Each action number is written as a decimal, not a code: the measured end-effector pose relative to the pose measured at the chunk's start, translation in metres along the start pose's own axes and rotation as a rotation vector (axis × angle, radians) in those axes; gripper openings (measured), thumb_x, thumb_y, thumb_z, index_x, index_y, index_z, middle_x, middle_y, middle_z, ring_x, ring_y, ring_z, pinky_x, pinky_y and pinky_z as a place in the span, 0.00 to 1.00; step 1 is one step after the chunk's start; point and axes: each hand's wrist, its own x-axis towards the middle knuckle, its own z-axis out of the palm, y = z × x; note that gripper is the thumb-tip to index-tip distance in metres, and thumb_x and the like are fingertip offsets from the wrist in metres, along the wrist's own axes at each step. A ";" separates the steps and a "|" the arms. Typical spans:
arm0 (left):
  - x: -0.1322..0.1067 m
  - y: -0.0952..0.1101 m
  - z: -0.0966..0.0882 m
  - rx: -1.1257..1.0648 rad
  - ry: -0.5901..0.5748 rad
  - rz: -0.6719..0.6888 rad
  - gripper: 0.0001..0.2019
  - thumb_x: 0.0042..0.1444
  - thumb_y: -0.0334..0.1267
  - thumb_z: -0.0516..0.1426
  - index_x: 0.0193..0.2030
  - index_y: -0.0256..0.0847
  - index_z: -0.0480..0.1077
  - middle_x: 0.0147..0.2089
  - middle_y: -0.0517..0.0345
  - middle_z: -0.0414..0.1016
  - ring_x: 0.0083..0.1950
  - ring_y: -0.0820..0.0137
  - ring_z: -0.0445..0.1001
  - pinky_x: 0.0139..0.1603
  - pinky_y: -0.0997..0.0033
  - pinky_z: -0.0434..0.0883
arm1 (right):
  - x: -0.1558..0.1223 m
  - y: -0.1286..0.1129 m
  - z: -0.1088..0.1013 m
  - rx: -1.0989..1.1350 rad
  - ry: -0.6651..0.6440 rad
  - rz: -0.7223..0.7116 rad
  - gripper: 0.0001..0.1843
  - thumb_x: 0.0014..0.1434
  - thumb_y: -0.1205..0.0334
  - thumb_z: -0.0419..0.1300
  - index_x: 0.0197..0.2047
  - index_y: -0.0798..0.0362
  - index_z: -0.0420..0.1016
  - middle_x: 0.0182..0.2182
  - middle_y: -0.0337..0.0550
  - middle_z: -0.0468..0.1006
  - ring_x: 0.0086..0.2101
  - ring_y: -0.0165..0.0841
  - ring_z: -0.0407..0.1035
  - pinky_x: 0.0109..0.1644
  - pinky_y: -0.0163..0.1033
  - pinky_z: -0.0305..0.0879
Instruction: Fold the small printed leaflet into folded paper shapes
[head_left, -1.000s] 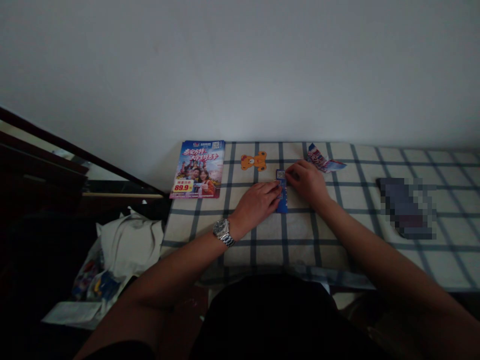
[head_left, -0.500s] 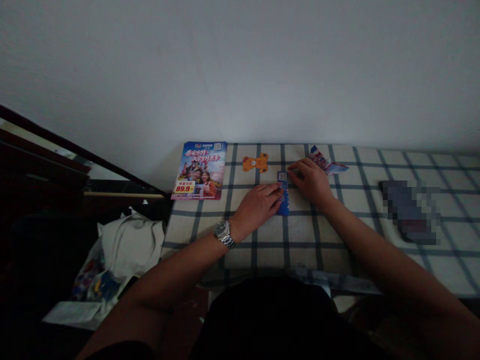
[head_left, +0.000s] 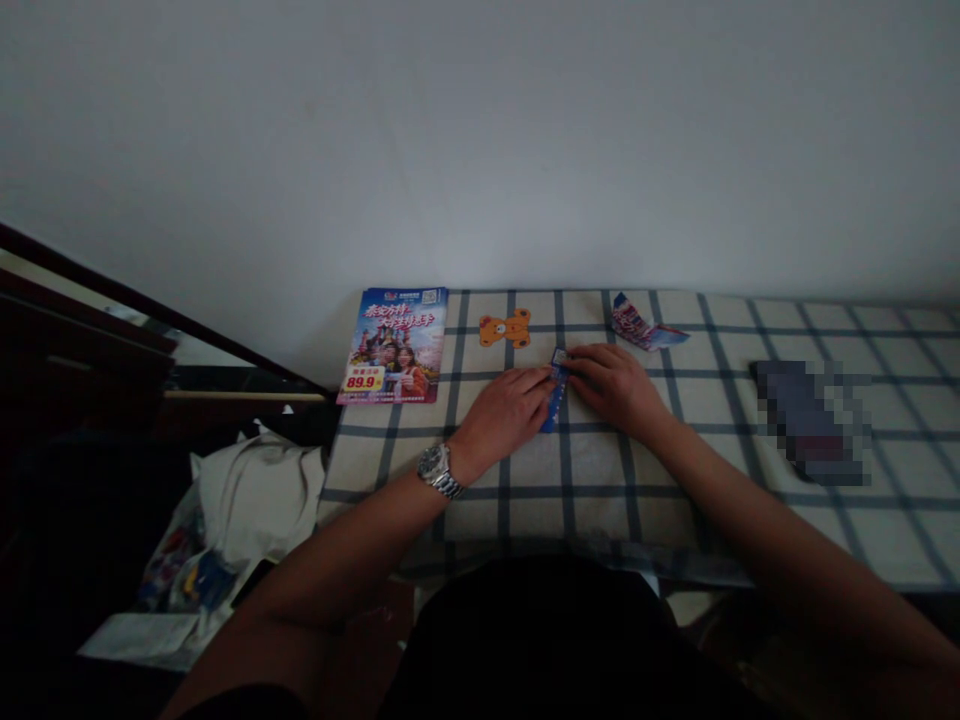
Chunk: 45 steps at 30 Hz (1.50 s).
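Observation:
A narrow folded blue paper strip [head_left: 551,418] with a QR code at its top end lies on the checked cloth, tilted slightly. My left hand [head_left: 506,420], wearing a metal wristwatch [head_left: 439,470], presses its closed fingers on the strip's left side. From the right, my right hand [head_left: 616,392] pinches the strip's upper right edge, its fingertips close to the left ones. Part of the strip is hidden under the fingers. Behind the hands lies a flat brown bear cutout [head_left: 505,328]. A folded piece of printed paper [head_left: 646,328] stands beyond my right hand.
A stack of printed flyers [head_left: 394,350] lies at the table's left end. A dark phone-like object [head_left: 810,420], partly pixelated, rests on the right. The white wall [head_left: 525,150] borders the table's back. Pale bags [head_left: 259,490] stand below its left edge.
My right hand has moved left and down onto the paper strip, its fingers now meeting the edge. The strip has turned from nearly straight to a slight tilt.

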 end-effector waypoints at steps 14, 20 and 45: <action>-0.002 -0.013 0.000 -0.009 0.037 -0.093 0.16 0.74 0.39 0.58 0.64 0.41 0.74 0.65 0.49 0.76 0.64 0.59 0.75 0.68 0.52 0.75 | -0.008 -0.012 -0.006 -0.028 -0.018 0.054 0.12 0.72 0.59 0.60 0.53 0.48 0.82 0.53 0.52 0.81 0.52 0.49 0.74 0.58 0.57 0.73; -0.002 -0.016 0.000 -0.019 0.037 -0.075 0.15 0.74 0.37 0.57 0.64 0.42 0.74 0.64 0.52 0.77 0.64 0.61 0.76 0.68 0.52 0.75 | -0.010 -0.010 0.000 -0.024 -0.004 0.072 0.12 0.71 0.57 0.62 0.55 0.48 0.80 0.54 0.51 0.81 0.54 0.49 0.73 0.59 0.58 0.71; 0.003 -0.006 -0.011 0.021 0.036 -0.117 0.11 0.75 0.37 0.55 0.56 0.39 0.77 0.56 0.51 0.83 0.54 0.63 0.82 0.54 0.63 0.80 | -0.007 -0.023 -0.005 0.014 0.165 -0.007 0.11 0.73 0.61 0.60 0.55 0.49 0.80 0.50 0.52 0.80 0.50 0.45 0.74 0.55 0.51 0.74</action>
